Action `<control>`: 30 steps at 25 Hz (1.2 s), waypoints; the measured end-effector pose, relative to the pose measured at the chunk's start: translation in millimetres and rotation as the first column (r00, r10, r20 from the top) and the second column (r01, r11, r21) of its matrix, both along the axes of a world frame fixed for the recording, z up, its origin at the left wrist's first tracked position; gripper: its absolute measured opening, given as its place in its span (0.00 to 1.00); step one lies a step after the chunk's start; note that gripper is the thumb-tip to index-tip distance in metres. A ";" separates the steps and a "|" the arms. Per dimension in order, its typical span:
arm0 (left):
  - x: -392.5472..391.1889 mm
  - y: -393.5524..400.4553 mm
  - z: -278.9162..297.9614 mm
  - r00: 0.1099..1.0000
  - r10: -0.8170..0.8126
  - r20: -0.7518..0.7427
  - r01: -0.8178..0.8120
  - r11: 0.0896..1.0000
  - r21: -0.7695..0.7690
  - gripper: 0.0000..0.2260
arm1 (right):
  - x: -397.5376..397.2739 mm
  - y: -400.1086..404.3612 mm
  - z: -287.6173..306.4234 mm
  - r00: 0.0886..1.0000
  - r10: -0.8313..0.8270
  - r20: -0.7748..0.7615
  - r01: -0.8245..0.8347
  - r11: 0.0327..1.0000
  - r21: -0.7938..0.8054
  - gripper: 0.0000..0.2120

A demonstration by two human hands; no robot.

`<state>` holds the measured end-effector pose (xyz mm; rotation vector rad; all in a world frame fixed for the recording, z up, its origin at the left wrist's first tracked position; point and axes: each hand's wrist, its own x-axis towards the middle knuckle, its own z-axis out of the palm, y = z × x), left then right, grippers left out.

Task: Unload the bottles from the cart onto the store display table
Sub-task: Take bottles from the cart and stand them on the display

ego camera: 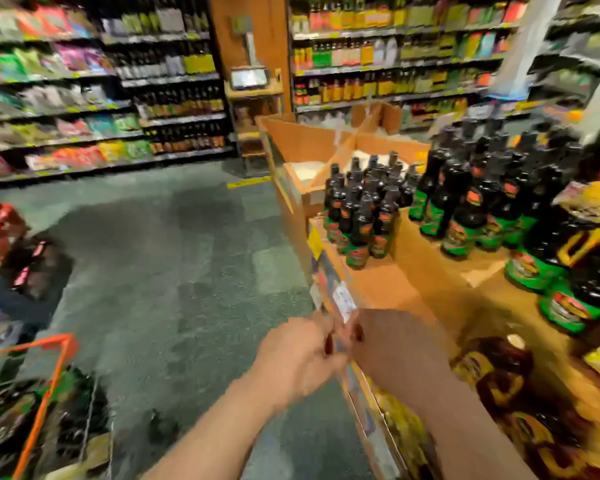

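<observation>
Both hands meet at the near edge of the tabletop (388, 289), a raw cardboard-brown surface with a strip of paper price tags (343, 303) along its rim. The left hand (298, 355) and the right hand (395, 351) have their fingers curled toward each other around something small at that edge, but the blur is heavy and I cannot tell what they pinch, or whether it is only the tag strip.

On the tabletop stand the bottles: a tight cluster of small dark bottles (364, 209) with narrow necks, black caps and green labels, and to the right a cluster of larger dark bottles (475, 202) of the same glossy dark look with green and red labels. Nearer on the right stand squat dark jars with yellow labels (499, 375) (their print is smeared past reading) and one shows a pale round lid.

At the near left is the cart (45, 393), an orange metal frame with wire mesh, cut off by the picture's edge; dark bottles with green labels lie inside it, hard to count. Beyond the tabletop sits an open cardboard bin (302, 140) with pale bags inside. The floor (170, 254) is mottled grey-green tile. Far shelves (101, 98) hold bright packets and rows of dark bottles
</observation>
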<state>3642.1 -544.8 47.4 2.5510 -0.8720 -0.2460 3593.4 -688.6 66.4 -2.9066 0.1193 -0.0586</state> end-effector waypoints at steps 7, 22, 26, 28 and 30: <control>-75.9 243.2 -11.1 0.812 0.581 0.057 -0.583 0.812 0.037 0.16 | 14.0 239.9 -8.8 0.780 0.626 -0.021 -0.626 0.780 -0.001 0.16; -228.5 486.4 -70.8 0.003 0.997 -0.079 -0.982 0.018 0.190 0.13 | -18.5 558.2 -78.2 0.127 0.981 -0.146 -0.983 0.144 0.115 0.11; -190.6 532.0 -122.5 -0.217 0.971 -0.102 -0.951 -0.187 0.246 0.14 | 24.9 628.7 -131.2 -0.018 0.969 -0.248 -0.984 0.026 0.176 0.09; -172.1 543.8 -152.2 -0.312 0.939 -0.143 -0.917 -0.258 0.304 0.14 | 39.7 654.3 -160.2 -0.105 0.941 -0.323 -0.985 -0.052 0.167 0.10; -161.9 545.8 -175.5 -0.369 0.912 -0.177 -0.884 -0.286 0.369 0.14 | 50.8 670.4 -186.1 -0.199 0.878 -0.435 -0.977 -0.142 0.160 0.11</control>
